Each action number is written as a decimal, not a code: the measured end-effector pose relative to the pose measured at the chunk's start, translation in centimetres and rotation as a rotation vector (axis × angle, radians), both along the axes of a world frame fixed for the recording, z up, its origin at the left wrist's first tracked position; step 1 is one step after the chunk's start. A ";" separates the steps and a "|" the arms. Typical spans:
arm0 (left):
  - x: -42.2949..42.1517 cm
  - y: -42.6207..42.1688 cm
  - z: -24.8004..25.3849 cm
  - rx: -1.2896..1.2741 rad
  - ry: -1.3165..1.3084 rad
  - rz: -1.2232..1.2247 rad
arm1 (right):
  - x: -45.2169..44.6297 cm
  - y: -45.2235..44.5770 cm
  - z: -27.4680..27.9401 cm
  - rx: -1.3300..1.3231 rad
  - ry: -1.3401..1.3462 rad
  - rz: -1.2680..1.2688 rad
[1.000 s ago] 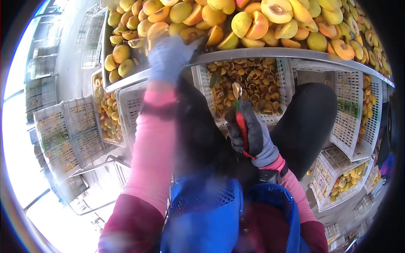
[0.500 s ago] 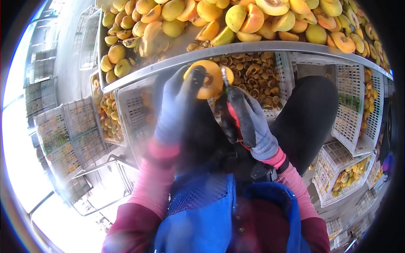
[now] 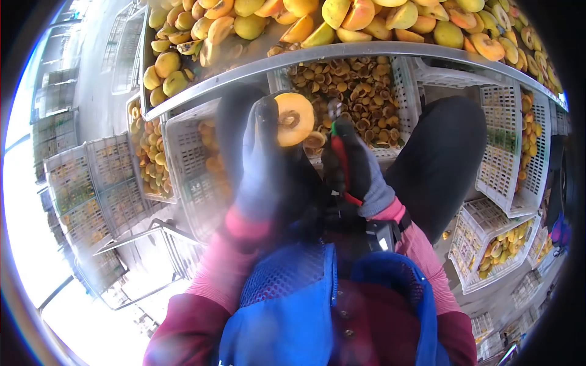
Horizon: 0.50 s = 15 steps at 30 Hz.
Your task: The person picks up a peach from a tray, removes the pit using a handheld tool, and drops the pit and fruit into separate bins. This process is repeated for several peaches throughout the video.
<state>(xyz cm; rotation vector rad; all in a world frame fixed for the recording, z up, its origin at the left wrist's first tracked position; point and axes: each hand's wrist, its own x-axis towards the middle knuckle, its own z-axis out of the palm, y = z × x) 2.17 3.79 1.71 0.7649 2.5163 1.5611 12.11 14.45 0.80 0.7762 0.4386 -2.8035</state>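
Observation:
My gloved left hand (image 3: 261,143) holds a halved yellow fruit (image 3: 295,119), its cut face and brown centre turned up toward the camera. Gloved in grey and black, my right hand (image 3: 354,161) is closed round a red-handled tool (image 3: 339,152) with a metal tip. A small round brown-and-yellow piece (image 3: 315,141) shows between the two hands; whether anything holds it I cannot tell. Beyond them, a white crate (image 3: 408,91) contains many small brown cup-shaped pieces. Halved and whole fruits (image 3: 366,15) lie heaped on the metal-edged table (image 3: 342,53).
A white crate (image 3: 194,143) stands left of my knees, beside another crate of fruit (image 3: 148,146). At the right are a tilted white crate (image 3: 499,146) and a lower crate with fruit (image 3: 476,244). Stacked crates (image 3: 101,183) stand far left. My knees flank the middle crate.
My left hand first reached into the fruit heap, then brought a fruit back to the tool. Now the hands are slightly apart, and the fruit's cut face shows more fully.

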 end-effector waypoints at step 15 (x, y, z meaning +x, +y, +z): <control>-1.4 -1.2 4.4 -0.019 -0.610 -0.241 | -0.6 0.6 0.2 1.132 0.305 -0.144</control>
